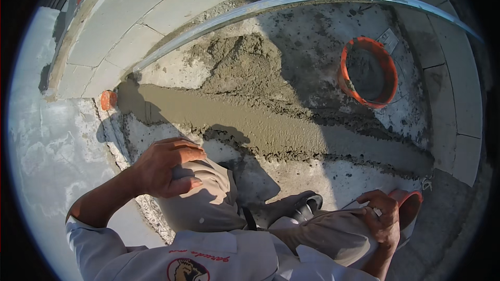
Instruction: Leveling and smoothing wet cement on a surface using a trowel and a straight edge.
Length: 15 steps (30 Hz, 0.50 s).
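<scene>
The person crouched over a floor partly spread with wet mortar. The left hand [164,166] rested flat on the left knee [203,198], fingers loosely curved and holding nothing. The right hand [383,218] lay on the right knee, beside or against the rim of a small orange bowl [411,205]; whether the fingers gripped that rim or only rested next to it could not be told.

The smoothed mortar strip [245,119] ran across the floor from an orange marker [108,99] at the left toward the lower right, lying in front of both hands and well apart from them. Behind it sat a rough heap of mortar [245,62], and beyond that a long metal straightedge [312,1] lay along the paving slabs [156,5]. An orange bucket [367,72] stood on the floor past the strip, to the right.

The main risk seemed to be to the fresh strip: the black shoe [304,205] sat near its lower edge, so a shifted foot or a knee tipping forward would likely dent the levelled surface. The bowl, if only loosely held, might slip off the knee and drop onto the wet mortar.
</scene>
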Tool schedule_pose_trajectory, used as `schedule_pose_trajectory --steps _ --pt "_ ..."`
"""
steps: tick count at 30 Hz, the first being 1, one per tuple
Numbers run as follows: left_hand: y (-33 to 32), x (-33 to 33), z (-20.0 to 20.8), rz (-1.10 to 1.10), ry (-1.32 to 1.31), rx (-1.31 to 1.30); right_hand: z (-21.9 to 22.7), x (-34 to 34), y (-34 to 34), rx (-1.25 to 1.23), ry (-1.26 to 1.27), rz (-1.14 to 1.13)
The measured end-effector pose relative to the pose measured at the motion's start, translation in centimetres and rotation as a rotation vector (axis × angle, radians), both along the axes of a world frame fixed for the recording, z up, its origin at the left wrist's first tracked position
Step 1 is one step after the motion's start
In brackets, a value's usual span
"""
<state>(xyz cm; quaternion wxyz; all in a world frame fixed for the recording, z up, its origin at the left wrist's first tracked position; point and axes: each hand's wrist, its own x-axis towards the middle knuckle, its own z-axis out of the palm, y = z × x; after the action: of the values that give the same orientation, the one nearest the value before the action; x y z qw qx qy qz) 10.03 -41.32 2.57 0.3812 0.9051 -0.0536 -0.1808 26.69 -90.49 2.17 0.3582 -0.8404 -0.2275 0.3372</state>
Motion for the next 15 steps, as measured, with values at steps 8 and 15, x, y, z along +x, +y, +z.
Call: schedule_pose_trajectory --steps 8,15 --pt "2.5 -1.7 1.7 0.157 0.215 0.071 3.5 -1.3 -0.3 -0.347 -0.162 -0.228" --pt "-0.5 -4.8 5.5 0.368 0.203 0.174 6.9 -5.7 -1.8 -0.388 -0.196 -0.234"
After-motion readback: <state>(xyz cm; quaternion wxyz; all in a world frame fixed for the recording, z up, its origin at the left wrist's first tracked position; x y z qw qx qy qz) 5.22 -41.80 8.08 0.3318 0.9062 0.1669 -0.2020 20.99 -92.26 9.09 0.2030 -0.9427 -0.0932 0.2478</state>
